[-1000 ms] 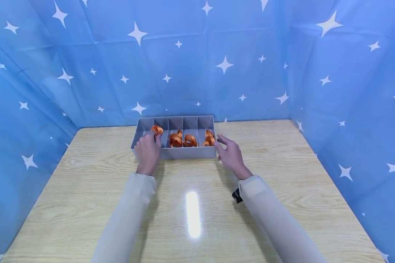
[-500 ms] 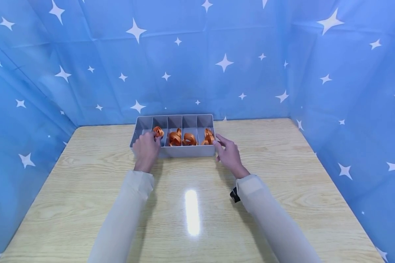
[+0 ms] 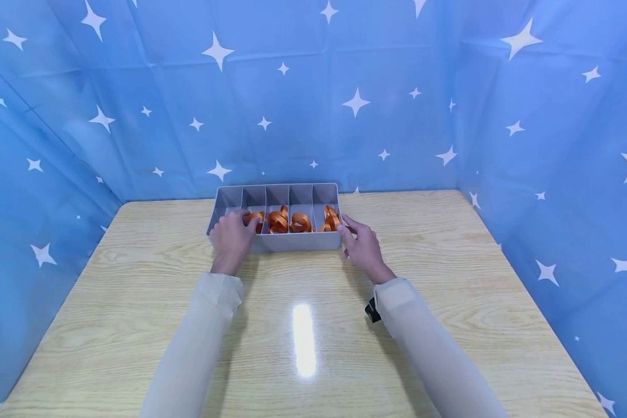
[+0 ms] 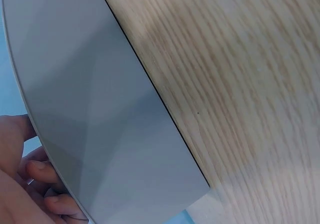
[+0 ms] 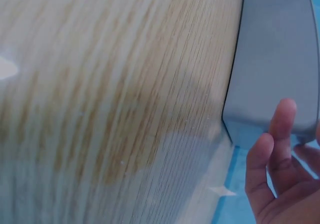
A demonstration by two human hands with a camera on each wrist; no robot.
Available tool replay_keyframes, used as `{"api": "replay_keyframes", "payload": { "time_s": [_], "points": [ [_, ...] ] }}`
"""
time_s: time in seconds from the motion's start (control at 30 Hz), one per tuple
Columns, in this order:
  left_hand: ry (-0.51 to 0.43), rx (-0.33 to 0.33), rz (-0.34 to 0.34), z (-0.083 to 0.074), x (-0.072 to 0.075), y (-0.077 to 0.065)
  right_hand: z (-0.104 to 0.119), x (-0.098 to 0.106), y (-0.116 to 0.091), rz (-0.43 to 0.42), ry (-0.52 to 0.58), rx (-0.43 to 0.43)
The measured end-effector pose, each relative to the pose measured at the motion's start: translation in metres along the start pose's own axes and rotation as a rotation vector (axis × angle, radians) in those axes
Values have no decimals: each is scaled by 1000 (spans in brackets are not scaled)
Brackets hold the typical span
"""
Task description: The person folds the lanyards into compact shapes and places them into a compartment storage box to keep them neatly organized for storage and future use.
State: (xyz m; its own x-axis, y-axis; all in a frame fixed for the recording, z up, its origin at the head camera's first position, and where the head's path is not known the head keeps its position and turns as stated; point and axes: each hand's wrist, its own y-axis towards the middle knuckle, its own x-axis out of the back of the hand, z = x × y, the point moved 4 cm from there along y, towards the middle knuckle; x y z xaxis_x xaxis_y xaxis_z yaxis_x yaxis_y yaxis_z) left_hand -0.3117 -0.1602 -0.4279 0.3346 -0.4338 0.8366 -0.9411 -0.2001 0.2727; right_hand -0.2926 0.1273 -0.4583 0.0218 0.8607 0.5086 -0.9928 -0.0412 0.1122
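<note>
A grey divided box [image 3: 292, 242] stands at the back of the table, with orange ribbon coils in several of its compartments. My left hand [image 3: 232, 238] reaches over the front wall at the second compartment from the left, fingers loosely bent. Just past its fingertips lies an orange ribbon [image 3: 256, 217], low in that compartment and partly hidden. In the left wrist view the thumb stands apart from the fingers [image 4: 42, 171] behind the rim, with no ribbon visible between them. My right hand [image 3: 364, 247] is at the box's right front corner; its extended fingers [image 5: 282, 121] lie against or close to the end.
Ribbon coils fill the third [image 3: 279, 220], fourth [image 3: 301, 222] and rightmost [image 3: 331, 219] compartments. The leftmost compartment [image 3: 229, 200] shows bare grey. Blue starry cloth [image 3: 313, 116] hangs behind the wooden table [image 3: 162, 325] and at both sides. A black object [image 3: 373, 310] sits under the right cuff.
The orange ribbon at my left hand has dropped from rim height down into the second compartment from the left. Both hands have stayed almost in place.
</note>
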Motion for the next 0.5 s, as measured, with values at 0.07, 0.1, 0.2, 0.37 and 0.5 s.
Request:
{"api": "replay_keyframes", "payload": {
  "time_s": [0.07,0.1,0.2,0.37,0.5],
  "points": [
    [-25,-1,-10,0,0,0,0,0,0,1,-1,-8],
    [-34,0,-12,0,0,0,0,0,0,1,-1,-12],
    [-67,8,-18,0,1,-1,0,1,0,2,-7,-16],
    [-105,13,-23,-1,4,-2,1,2,0,0,-27,-15],
    [-122,0,-42,0,5,-4,0,4,-3,-6,-40,1]
  ]
}}
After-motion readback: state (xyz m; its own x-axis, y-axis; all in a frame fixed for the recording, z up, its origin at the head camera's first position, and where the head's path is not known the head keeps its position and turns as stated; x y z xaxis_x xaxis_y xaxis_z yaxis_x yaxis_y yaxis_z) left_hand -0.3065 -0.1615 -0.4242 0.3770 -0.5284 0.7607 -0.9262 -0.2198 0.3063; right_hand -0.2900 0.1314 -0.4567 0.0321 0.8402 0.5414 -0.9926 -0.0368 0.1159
